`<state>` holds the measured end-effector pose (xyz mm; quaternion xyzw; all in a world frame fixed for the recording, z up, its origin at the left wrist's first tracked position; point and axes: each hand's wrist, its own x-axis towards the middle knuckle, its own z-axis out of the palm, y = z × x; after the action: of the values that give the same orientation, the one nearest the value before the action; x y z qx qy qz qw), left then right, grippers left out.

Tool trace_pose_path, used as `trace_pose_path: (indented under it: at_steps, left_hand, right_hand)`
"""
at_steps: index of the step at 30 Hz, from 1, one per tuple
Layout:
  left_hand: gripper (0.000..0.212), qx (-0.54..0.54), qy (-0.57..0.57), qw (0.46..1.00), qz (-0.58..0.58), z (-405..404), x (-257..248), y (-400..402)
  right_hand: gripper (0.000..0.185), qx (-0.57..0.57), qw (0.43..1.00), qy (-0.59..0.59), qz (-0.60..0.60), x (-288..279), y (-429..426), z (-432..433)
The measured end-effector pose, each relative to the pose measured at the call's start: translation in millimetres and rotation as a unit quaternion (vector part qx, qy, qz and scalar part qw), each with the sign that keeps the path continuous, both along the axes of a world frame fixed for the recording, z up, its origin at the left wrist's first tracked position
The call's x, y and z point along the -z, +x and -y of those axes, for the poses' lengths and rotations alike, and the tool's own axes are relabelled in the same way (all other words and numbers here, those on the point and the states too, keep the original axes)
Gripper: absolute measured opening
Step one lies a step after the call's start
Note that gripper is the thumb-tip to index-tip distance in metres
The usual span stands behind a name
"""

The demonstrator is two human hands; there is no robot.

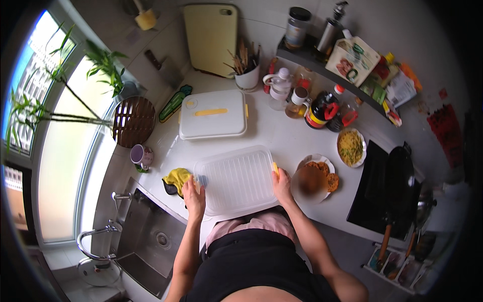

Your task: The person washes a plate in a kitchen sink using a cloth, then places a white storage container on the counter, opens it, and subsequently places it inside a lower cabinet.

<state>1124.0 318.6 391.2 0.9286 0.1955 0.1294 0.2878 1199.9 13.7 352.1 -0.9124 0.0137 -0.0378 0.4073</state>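
Note:
A translucent plastic storage box [237,181] with a ribbed surface lies at the counter's front edge. My left hand [194,196] holds its left end, beside a crumpled yellow cloth [177,177]. On the box's right end, my right hand [282,185] grips by a yellow clip [276,168]. Behind it rests a white lidded box [213,124] with a yellow strip on top. To the right of my right hand is a plate of browned patties [332,182], partly covered by a round, blurred shape.
A steel sink [151,234] lies at the left front. Farther right are a plate of shredded food [351,147] and a black wok [400,177] on the cooktop. Sauce bottles [320,109] line the wall under a dark shelf [320,64]. A purple mug [142,155] stands by the window.

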Motion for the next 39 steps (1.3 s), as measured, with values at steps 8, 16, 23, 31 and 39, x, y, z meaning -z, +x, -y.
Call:
trace_pose_path:
  at_steps: [8,16,23,31,39]
  left_hand:
    - [0.029,-0.102,-0.224,0.968,0.047,-19,36,-15]
    - [0.023,-0.114,-0.100,0.987,0.051,-50,5,47]
    - [0.033,-0.082,-0.198,0.973,0.087,-128,48,200]
    - [0.045,-0.077,-0.424,0.901,0.042,-117,21,222]
    - [0.035,-0.042,-0.457,0.884,0.087,-55,-90,66]
  right_hand:
    - [0.026,-0.014,0.994,0.043,-0.098,-16,20,9]
    - [0.019,-0.029,0.997,-0.069,0.035,-38,70,-6]
    - [0.032,-0.062,0.995,0.073,0.005,11,215,-84]
    - [0.041,-0.087,0.974,0.179,-0.110,1,228,-96]
    - [0.040,-0.100,0.953,0.275,-0.077,-91,108,-27]
